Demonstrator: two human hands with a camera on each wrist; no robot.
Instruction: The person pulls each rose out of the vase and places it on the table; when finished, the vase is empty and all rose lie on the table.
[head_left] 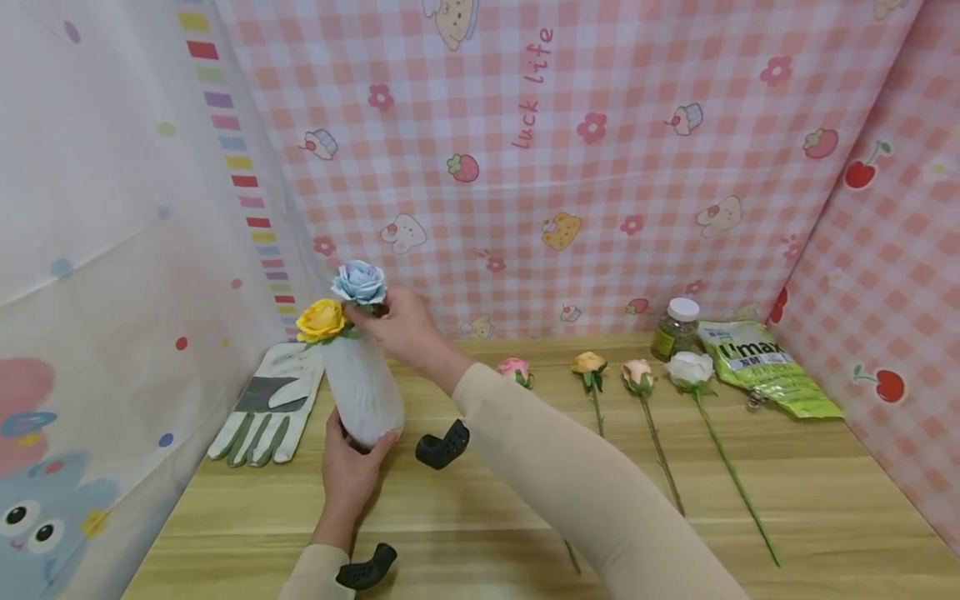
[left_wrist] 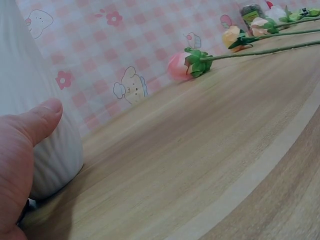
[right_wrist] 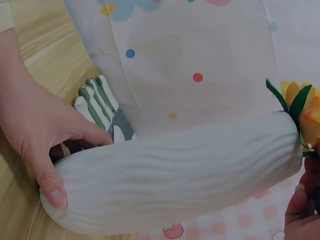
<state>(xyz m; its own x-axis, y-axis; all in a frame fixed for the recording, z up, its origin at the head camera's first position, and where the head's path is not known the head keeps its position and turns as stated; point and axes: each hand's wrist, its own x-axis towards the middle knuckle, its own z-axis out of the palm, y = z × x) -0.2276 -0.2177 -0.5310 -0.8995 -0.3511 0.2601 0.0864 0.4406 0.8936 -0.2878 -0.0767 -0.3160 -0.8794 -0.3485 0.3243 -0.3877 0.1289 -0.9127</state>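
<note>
A white ribbed vase (head_left: 363,387) stands on the wooden table at left. My left hand (head_left: 351,467) grips it low down, with the thumb (left_wrist: 47,112) across its side in the left wrist view. A yellow rose (head_left: 322,320) sits at the mouth of the vase, its stem hidden inside. Just behind it is a blue rose (head_left: 360,282). Right below that bloom, my right hand (head_left: 405,329) pinches the blue rose at the vase mouth. The right wrist view shows the vase (right_wrist: 175,175) sideways, with only part of the right hand (right_wrist: 302,210) at the edge.
A white and green glove (head_left: 272,404) lies left of the vase. To the right lie a pink rose (head_left: 514,369), an orange rose (head_left: 588,364), a peach rose (head_left: 638,377) and a white rose (head_left: 690,368). Behind them are a lidded jar (head_left: 677,329) and a green packet (head_left: 772,371).
</note>
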